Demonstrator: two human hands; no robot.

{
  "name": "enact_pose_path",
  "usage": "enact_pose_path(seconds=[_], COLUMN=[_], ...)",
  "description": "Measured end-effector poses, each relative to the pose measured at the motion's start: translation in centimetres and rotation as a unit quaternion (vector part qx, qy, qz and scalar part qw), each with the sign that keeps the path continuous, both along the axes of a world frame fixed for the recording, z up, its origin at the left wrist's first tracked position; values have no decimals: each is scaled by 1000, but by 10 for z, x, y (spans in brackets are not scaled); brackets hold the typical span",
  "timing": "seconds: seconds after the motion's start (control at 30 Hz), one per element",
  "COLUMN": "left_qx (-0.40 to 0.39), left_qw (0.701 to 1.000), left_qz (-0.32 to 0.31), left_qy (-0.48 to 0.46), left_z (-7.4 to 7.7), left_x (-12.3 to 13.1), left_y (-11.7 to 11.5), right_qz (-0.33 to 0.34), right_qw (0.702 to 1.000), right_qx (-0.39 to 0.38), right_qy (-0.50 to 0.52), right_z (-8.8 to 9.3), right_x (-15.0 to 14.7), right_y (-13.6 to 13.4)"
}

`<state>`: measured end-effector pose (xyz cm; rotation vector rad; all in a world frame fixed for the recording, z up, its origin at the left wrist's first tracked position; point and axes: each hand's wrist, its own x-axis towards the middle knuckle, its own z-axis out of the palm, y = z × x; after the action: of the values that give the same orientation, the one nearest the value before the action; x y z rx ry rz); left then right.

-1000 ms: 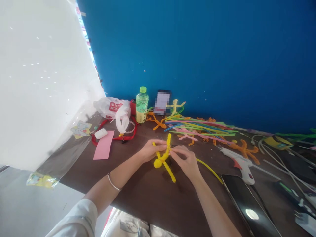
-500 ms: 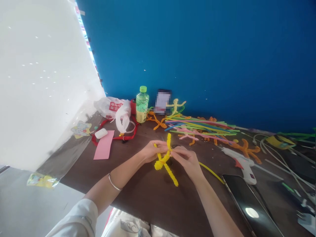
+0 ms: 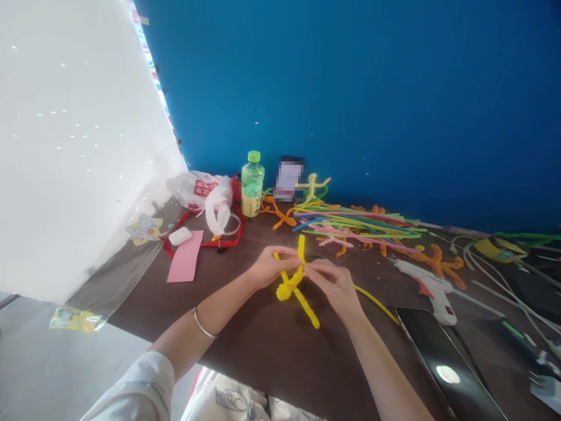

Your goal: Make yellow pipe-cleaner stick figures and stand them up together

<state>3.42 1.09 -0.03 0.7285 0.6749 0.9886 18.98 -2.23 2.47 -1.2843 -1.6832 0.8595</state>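
Observation:
A yellow pipe-cleaner figure [image 3: 294,283] is held just above the dark table [image 3: 263,345], between both hands. My left hand [image 3: 272,264] pinches its upper left part, fingers closed on it. My right hand [image 3: 335,285] pinches it from the right side, fingers also closed. One fuzzy yellow limb sticks up between the hands, another hangs down toward me. A thin yellow pipe cleaner [image 3: 374,301] lies on the table by my right wrist.
A pile of coloured pipe cleaners [image 3: 355,225] and orange figures [image 3: 433,260] lies behind. A white glue gun [image 3: 432,289] and a dark phone [image 3: 447,368] sit right. A green-capped bottle [image 3: 252,184], plastic bag [image 3: 205,196] and pink card [image 3: 184,263] stand left.
The hands stay on the yellow figure; its lower limb has swung slightly right and down. The view has shifted a little.

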Motion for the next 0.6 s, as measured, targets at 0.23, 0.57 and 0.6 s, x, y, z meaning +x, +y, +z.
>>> enact_pose_path(seconds=[0.23, 0.57, 0.6], left_qx=[62, 94, 96], left_qw=[995, 990, 990], left_qz=[28, 18, 15], left_qy=[69, 104, 105], left_z=[-8, -1, -1], left_x=[1, 2, 2], left_y=[1, -3, -3], right_qz=[-28, -110, -110], right_qw=[993, 960, 959], right_qx=[71, 162, 166], right_qy=[-90, -202, -202], right_z=[2, -4, -5], right_x=[-1, -1, -1], right_y=[-2, -5, -5])
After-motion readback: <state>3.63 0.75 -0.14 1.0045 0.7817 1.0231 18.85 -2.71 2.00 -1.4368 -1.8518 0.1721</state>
